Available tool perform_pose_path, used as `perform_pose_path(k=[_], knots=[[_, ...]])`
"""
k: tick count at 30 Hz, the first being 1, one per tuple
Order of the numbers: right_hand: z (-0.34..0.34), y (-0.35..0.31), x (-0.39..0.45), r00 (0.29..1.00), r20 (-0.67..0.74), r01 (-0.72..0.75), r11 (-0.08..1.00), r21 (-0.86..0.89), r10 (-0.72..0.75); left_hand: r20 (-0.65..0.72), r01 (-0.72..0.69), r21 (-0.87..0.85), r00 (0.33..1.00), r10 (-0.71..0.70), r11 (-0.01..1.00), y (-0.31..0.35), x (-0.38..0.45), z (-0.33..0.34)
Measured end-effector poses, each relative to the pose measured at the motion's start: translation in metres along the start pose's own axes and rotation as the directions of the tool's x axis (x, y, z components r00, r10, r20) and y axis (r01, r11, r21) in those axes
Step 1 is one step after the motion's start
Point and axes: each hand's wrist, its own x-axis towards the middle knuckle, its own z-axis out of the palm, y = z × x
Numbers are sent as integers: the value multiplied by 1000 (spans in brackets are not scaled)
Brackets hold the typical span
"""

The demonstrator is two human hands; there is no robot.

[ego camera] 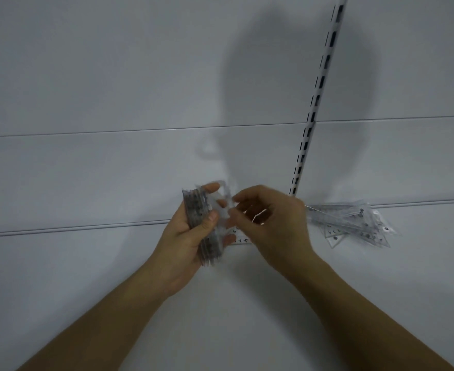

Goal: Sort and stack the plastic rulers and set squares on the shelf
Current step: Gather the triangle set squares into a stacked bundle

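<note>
Left hand [193, 236] grips a bundle of clear rulers [203, 228] edge-on, thumb across the near face, fingertips wrapping the far side. The bundle's long axis runs roughly away from the person, tilted slightly left at the far end.

Right hand [268, 223] has its fingers curled, pinching one clear piece [225, 199] just right of the bundle. That piece touches or nearly touches the stack's far face; motion blur and transparency make it impossible to say which. Its shape is unclear too, possibly a set square with a cutout.

A printed ruler edge [243, 241] shows below and between the hands. Cannot tell whether it lies on the shelf [247, 303] or belongs to the held piece.

Key relation: the loose pile of set squares and rulers [354, 223] lies on the shelf to the right of the right hand, near it, well apart from the left. Pieces are fanned, long axes mostly left-right with a slight tilt.

Judgement: the right hand is merging its piece into the bundle. The next pick falls to the right hand, since it is nearer the pile; the left serves as holder.
</note>
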Motion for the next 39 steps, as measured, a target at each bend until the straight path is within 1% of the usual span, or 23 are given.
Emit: perform_pose_path(k=[2,3,5,7,8,9,10,11,12,13,14,15,16,19,23,24,28,30,32,34,36,38,39], knots=[[9,0,-3,992,84,100,995,-27,-98,40,6,7,999,-7,1000,0,-1,0],[9,0,-3,989,116,97,995,-2,-96,33,10,11,999,-10,1000,0,-1,0],[4,-1,-1,985,166,24,997,80,-37,8,12,8,1000,-12,1000,1,1,-1],[0,-2,2,987,154,-51,993,102,35,-18,13,2,1000,-13,1000,3,2,-3],[-2,0,4,989,125,-80,995,57,73,-35,18,-2,999,-18,1000,4,2,-3],[-4,3,6,987,114,-114,993,-30,116,-48,24,-8,999,-24,1000,5,2,-3],[-6,8,7,974,148,-151,977,-148,173,-57,30,-18,998,-31,999,6,2,-4],[-8,13,8,942,225,-183,943,-280,249,-61,37,-33,997,-39,999,7,2,-4],[-8,18,7,889,311,-192,891,-411,335,-65,42,-50,997,-45,998,8,2,-5],[-8,22,6,830,375,-176,832,-526,413,-71,44,-63,996,-48,997,9,2,-5],[-6,25,5,787,406,-145,779,-610,465,-73,43,-68,996,-48,997,9,2,-5],[-3,27,4,768,415,-120,746,-655,488,-74,40,-64,996,-45,997,10,2,-5],[-1,28,4,767,414,-115,740,-663,490,-73,39,-59,996,-43,997,10,2,-5],[0,35,9,782,389,-191,782,-593,486,-77,34,-52,996,-38,998,9,3,-6],[1,45,18,754,396,-281,803,-526,524,-81,26,-60,996,-31,998,8,4,-6],[2,47,18,765,380,-312,815,-487,520,-84,22,-59,996,-27,998,8,5,-7],[-1,50,19,858,205,-414,871,-265,471,-101,-8,-57,995,2,998,9,6,-9],[-7,46,22,867,124,-473,875,-106,483,-115,-34,-59,993,27,998,10,7,-10],[-12,37,25,845,132,-535,825,181,519,-124,-39,-84,992,29,996,9,8,-10],[-13,24,24,835,214,-544,705,454,507,-118,-18,-124,993,3,992,7,8,-9],[-10,14,21,844,257,-527,637,563,471,-109,18,-136,994,-33,991,5,6,-5],[-3,6,17,856,256,-506,626,594,449,-97,43,-136,994,-57,990,3,5,0],[2,4,14,862,239,-496,646,580,447,-95,50,-140,993,-64,989,2,4,1]])
